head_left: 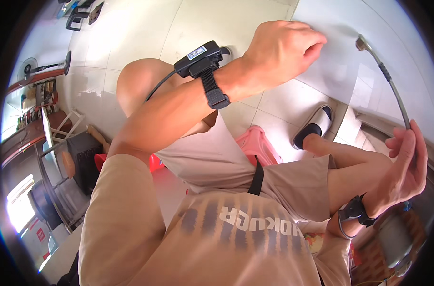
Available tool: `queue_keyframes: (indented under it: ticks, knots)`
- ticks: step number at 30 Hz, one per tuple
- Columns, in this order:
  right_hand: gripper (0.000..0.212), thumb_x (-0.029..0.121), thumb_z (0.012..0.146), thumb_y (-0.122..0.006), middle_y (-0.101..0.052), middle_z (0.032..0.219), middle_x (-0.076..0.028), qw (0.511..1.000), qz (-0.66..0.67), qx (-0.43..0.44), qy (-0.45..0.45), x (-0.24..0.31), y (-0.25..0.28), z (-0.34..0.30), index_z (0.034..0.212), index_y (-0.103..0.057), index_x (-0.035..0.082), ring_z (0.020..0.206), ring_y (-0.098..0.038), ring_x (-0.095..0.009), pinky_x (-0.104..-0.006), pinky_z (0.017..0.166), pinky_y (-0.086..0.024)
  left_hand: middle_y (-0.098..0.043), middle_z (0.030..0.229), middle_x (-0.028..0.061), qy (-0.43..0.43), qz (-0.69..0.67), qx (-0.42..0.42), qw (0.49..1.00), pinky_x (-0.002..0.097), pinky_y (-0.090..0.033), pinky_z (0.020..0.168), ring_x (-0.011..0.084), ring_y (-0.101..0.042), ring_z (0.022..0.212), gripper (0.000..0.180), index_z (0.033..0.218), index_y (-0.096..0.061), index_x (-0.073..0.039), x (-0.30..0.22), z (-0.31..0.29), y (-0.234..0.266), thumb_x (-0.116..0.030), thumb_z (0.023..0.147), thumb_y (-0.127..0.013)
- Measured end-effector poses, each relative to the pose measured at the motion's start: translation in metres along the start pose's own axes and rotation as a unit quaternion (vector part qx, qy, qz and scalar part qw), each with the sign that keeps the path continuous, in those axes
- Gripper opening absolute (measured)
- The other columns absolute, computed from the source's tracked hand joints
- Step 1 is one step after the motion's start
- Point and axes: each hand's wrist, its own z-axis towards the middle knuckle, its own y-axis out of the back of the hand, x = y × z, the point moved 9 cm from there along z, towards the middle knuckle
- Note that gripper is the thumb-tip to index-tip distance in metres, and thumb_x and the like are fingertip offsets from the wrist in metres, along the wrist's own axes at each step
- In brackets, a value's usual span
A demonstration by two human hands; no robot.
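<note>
In my right hand [407,164], thumb and fingers pinch the lower end of a thin grey flexible hose [392,86]. The hose curves up to a small metal fitting [361,44] against the pale wall panel. Its lower tip is hidden by my fingers. To the left of the fitting, and apart from it, my left hand [286,55] is raised with its fingers curled inward. The fingertips face away, so anything inside them is hidden. A black strapped device [198,59] with a cable sits on my left wrist, and another dark device [353,209] is on my right wrist.
A pink plastic stool [259,145] stands on the tiled floor between my legs. My shoe [314,126] is beside a low step [350,124] at the wall. A metal-framed chair [60,162] and crowded shelves [38,97] are on the left. A woven brick-coloured surface [376,255] lies lower right.
</note>
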Motion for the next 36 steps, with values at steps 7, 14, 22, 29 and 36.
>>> queue_keyframes:
  ticks: [7, 14, 22, 29, 36]
  knots:
    - [0.02, 0.006, 0.096, -0.065, -0.074, 0.081, -0.01, 1.0, -0.022, 0.011, 0.016, 0.012, -0.019, -0.011, 0.112, -0.074, -0.003, 0.067, -0.064, -0.011, -0.0225, 0.061, -0.043, -0.069, 0.074, 0.0073, 0.003, 0.022, 0.039, 0.999, 0.0336, -0.05, 0.053, 0.0264, -0.064, 0.061, 0.009, 0.086, -0.072, -0.006, 0.009, -0.012, -0.014, -0.002, 0.078, -0.073]
    - [0.021, 0.008, 0.098, -0.065, -0.076, 0.09, -0.01, 0.99, -0.079, 0.117, -0.028, -0.002, -0.049, -0.012, 0.116, -0.073, 0.0, 0.073, -0.065, -0.009, -0.0217, 0.062, -0.046, -0.069, 0.074, 0.0073, 0.005, 0.017, 0.03, 0.999, 0.0327, -0.05, 0.052, 0.0254, -0.064, 0.059, 0.01, 0.086, -0.072, -0.006, -0.003, -0.013, -0.005, -0.001, 0.077, -0.073]
    - [0.017, 0.005, 0.094, -0.068, -0.075, 0.084, -0.009, 0.999, -0.053, -0.011, 0.0, 0.007, -0.014, -0.005, 0.106, -0.075, -0.004, 0.068, -0.064, -0.009, -0.0199, 0.062, -0.042, -0.069, 0.072, 0.0063, 0.008, -0.008, 0.042, 0.999, 0.0311, -0.049, 0.049, 0.0218, -0.063, 0.056, 0.011, 0.085, -0.073, -0.007, -0.012, -0.01, -0.006, 0.0, 0.076, -0.072]
    - [0.021, 0.004, 0.095, -0.067, -0.074, 0.085, -0.01, 0.999, -0.027, -0.027, 0.015, -0.005, 0.012, 0.01, 0.115, -0.074, 0.0, 0.071, -0.065, -0.01, -0.0206, 0.06, -0.044, -0.07, 0.073, 0.0066, -0.004, -0.003, 0.039, 0.999, 0.0305, -0.05, 0.049, 0.0207, -0.064, 0.057, 0.013, 0.086, -0.073, -0.006, -0.015, -0.007, -0.001, 0.0, 0.075, -0.074]
    - [0.019, 0.003, 0.095, -0.066, -0.074, 0.084, -0.009, 0.997, -0.028, 0.073, -0.013, -0.007, -0.016, 0.0, 0.111, -0.074, -0.003, 0.067, -0.063, -0.01, -0.0198, 0.061, -0.043, -0.071, 0.075, 0.0069, 0.001, -0.019, 0.043, 0.999, 0.0285, -0.054, 0.053, 0.0192, -0.067, 0.06, 0.014, 0.088, -0.073, -0.005, -0.015, -0.007, 0.0, 0.002, 0.076, -0.073]
